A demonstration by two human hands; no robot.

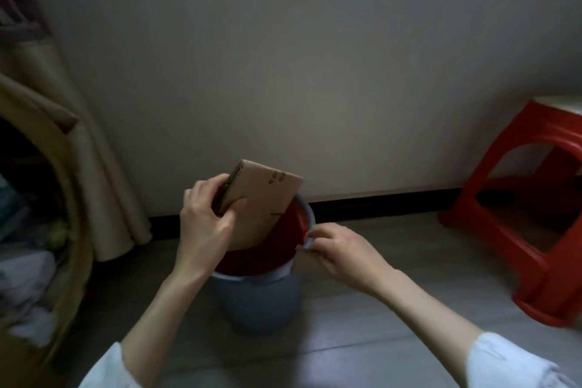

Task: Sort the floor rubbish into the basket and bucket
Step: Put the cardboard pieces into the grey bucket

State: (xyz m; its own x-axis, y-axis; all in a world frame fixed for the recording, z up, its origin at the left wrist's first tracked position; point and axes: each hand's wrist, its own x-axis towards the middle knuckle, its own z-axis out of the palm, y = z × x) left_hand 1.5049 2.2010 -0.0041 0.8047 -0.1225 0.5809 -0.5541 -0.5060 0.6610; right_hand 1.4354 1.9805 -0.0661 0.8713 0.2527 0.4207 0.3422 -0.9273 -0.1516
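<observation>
At the centre of the frame the left hand point(206, 219) grips the flattened cardboard point(263, 201), already half inside the bucket point(256, 302), while the right hand point(335, 249) pinches the rim; better to push it straight down, keeping the bucket steady.

Flattened brown cardboard point(261, 205) stands tilted inside the blue, red-lined bucket point(258, 302) on the floor

bucket point(258, 305) grey-blue, red inside | cardboard point(264, 201) brown | stool point(532, 224) red
</observation>
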